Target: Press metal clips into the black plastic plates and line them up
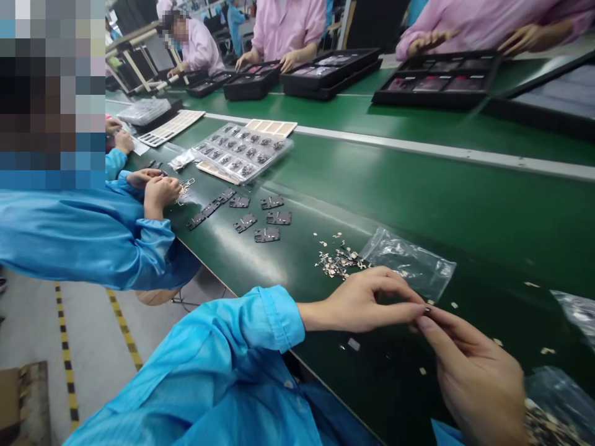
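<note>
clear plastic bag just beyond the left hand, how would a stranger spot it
On the green table, find the bare left hand in the foreground. Just beyond it lies a flat see-through bag, with a scatter of small pieces on its left. Unlike the bags at the right edge, it isn't cut off by the picture.

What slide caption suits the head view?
Left hand and right hand hold a tiny dark part over a green table near a clear plastic bag.

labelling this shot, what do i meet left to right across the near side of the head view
Co-worker's blue fabric sleeve, flat black rectangular parts, heap of small tan-and-black pieces, clear plastic bag, the person's bare right hand, crumpled clear bag at the right edge.
</note>
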Demonstrator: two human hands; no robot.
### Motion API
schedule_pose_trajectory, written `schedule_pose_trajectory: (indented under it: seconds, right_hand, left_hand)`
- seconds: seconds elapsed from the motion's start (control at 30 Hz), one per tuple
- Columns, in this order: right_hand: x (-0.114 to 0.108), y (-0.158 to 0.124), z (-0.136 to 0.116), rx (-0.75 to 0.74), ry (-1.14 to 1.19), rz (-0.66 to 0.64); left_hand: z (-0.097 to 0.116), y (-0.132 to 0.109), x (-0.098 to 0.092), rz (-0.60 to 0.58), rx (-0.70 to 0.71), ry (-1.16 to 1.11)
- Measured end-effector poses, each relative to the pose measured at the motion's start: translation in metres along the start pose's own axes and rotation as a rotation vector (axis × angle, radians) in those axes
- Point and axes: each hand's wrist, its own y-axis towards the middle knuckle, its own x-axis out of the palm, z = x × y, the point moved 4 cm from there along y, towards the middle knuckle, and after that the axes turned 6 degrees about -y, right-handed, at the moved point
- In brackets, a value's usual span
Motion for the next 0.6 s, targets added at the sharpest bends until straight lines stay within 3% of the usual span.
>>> schedule_pose_trajectory:
  seconds: [0.13,0.3,0.43,0.6]
  right_hand:
    - [-0.003,-0.001,-0.003,0.101,-0.004,0.029]
    - [-0.005,0.0,-0.018,-0.015,-0.096,-0.001]
    - [-0.005,-0.001,-0.027,-0.05,-0.134,-0.008]
    - [-0.004,-0.001,-0.032,-0.084,-0.104,-0.001]
  left_hand:
    - [0.002,0.0,-0.003,-0.023,0.058,0.124]
    - [0.009,-0.002,-0.005,-0.009,0.238,0.323]
    - [0.016,-0.005,-0.005,-0.029,0.408,0.335]
    - [0.018,-0.003,-0.005,-0.003,0.41,0.311]
